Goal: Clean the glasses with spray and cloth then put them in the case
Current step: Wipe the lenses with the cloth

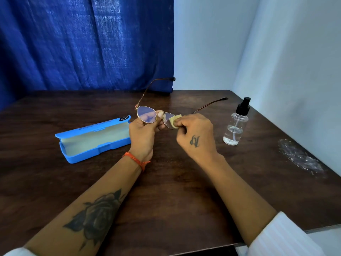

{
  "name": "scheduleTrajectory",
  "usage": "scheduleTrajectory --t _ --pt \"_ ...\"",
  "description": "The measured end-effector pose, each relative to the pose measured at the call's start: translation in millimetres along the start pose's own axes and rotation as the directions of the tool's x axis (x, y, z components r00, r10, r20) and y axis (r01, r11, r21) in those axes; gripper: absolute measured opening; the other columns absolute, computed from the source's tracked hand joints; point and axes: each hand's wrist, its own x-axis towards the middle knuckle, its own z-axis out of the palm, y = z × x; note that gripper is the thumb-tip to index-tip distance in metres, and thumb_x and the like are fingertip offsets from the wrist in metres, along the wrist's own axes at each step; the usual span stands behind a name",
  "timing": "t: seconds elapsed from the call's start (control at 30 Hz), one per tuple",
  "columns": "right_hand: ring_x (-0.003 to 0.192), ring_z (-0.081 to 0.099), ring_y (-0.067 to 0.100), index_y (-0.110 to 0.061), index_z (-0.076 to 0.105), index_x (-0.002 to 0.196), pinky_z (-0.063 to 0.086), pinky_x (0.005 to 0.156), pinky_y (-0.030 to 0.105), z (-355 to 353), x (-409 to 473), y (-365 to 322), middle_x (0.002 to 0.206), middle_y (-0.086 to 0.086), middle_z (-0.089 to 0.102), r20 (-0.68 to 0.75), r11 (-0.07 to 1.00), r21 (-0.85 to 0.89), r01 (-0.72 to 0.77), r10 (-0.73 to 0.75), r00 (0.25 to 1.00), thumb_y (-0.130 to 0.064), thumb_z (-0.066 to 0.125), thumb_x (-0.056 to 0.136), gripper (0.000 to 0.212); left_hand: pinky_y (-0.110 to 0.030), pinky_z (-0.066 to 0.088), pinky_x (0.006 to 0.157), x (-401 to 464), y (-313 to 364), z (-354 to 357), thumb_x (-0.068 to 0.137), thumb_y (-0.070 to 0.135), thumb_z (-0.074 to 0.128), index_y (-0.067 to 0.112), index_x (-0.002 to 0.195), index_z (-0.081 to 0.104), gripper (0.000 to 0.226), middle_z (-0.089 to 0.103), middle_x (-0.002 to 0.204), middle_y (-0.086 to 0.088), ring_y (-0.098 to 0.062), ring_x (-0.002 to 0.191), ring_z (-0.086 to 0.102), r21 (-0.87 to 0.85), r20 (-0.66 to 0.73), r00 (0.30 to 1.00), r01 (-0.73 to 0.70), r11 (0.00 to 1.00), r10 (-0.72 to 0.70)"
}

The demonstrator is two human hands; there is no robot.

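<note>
Glasses point(147, 115), held above the table point(184, 182) with temples unfolded and pointing away, so both lenses face the person. Left hand point(143, 133) pinches the frame at the bridge to steady it; right hand point(195, 133), fingers curled, presses the cloth point(175, 120) on the right-hand lens. Case point(92, 139) lies open at left, ready; spray point(235, 122) stands upright at right.

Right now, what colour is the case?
Bright blue case, pale lining inside; head view.
</note>
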Motion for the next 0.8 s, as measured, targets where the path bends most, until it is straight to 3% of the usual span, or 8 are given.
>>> scheduleTrajectory --t 0.1,0.2,0.3,0.4,0.53,0.67,0.8 --pt "0.081 0.065 0.027 -0.003 0.073 0.087 0.044 0.079 0.023 5.6 -2.7 0.0 0.087 0.012 0.073 0.010 0.999 -0.039 0.030 -0.030 0.999 0.003 0.060 0.064 0.027 -0.015 0.051 0.062 -0.2 0.6 0.1 0.086 0.013 0.060 -0.002 0.109 0.063 0.028 0.068 0.089 -0.010 -0.006 0.069 0.064 -0.002 0.006 1.000 -0.006 1.000 0.006" --pt "0.090 0.065 0.025 -0.005 0.073 0.092 0.047 0.087 0.031 8.2 -1.7 -2.0 0.094 0.010 0.073 0.067 0.993 0.117 -0.002 -0.006 0.998 0.002 0.066 0.068 0.026 -0.016 0.052 0.063 0.8 0.9 -2.6 0.085 0.014 0.061 -0.002 0.109 0.063 0.029 0.068 0.085 -0.006 -0.005 0.068 0.062 0.006 -0.008 1.000 0.005 1.000 -0.005" --pt "0.089 0.066 0.018 -0.009 0.075 0.089 0.049 0.084 0.029 4.3 0.6 -0.2 0.092 0.005 0.074 0.105 0.977 0.211 0.040 -0.063 0.992 -0.002 0.076 0.066 0.024 -0.020 0.053 0.066 1.7 1.7 -4.3 0.086 0.013 0.060 -0.002 0.107 0.064 0.027 0.068 0.081 -0.005 -0.009 0.071 0.061 -0.015 -0.018 1.000 0.015 1.000 -0.016" --pt "0.084 0.064 0.021 -0.009 0.073 0.087 0.046 0.078 0.024 0.0 -0.2 4.8 0.089 0.005 0.073 0.116 0.984 0.092 0.154 -0.164 0.980 -0.001 0.076 0.064 0.024 -0.018 0.053 0.064 0.5 4.5 -2.6 0.085 0.013 0.060 -0.001 0.105 0.065 0.024 0.068 0.079 -0.003 -0.006 0.068 0.062 -0.046 -0.008 0.999 0.052 0.998 -0.052" --pt "0.076 0.062 0.022 -0.009 0.071 0.084 0.043 0.070 0.024 -6.7 3.6 8.2 0.083 0.006 0.071 0.032 0.975 -0.012 0.220 -0.219 0.975 -0.003 0.073 0.068 0.018 -0.014 0.053 0.060 0.3 12.5 -1.4 0.085 0.007 0.060 0.009 0.086 0.067 0.008 0.069 0.065 0.007 -0.002 0.059 0.062 -0.105 0.039 0.995 0.096 0.990 -0.093" --pt "0.068 0.063 0.008 -0.016 0.073 0.083 0.053 0.067 0.024 -21.5 12.8 5.8 0.079 -0.006 0.071 -0.033 0.970 0.241 0.021 -0.014 0.999 -0.006 0.073 0.070 0.017 -0.015 0.053 0.067 2.7 20.1 -2.4 0.081 0.009 0.064 0.011 0.078 0.068 0.005 0.068 0.065 0.010 -0.005 0.070 0.060 -0.068 0.064 0.996 0.060 0.996 -0.056" --pt "0.063 0.063 0.004 -0.028 0.071 0.078 0.054 0.061 0.024 -37.1 20.4 7.0 0.072 -0.011 0.069 0.142 0.843 0.477 -0.247 0.203 0.969 -0.008 0.076 0.070 0.023 -0.018 0.053 0.070 0.5 23.8 -0.1 0.080 0.013 0.067 0.011 0.081 0.069 0.004 0.067 0.080 0.000 -0.009 0.077 0.060 -0.032 0.124 0.992 0.036 0.999 -0.032"
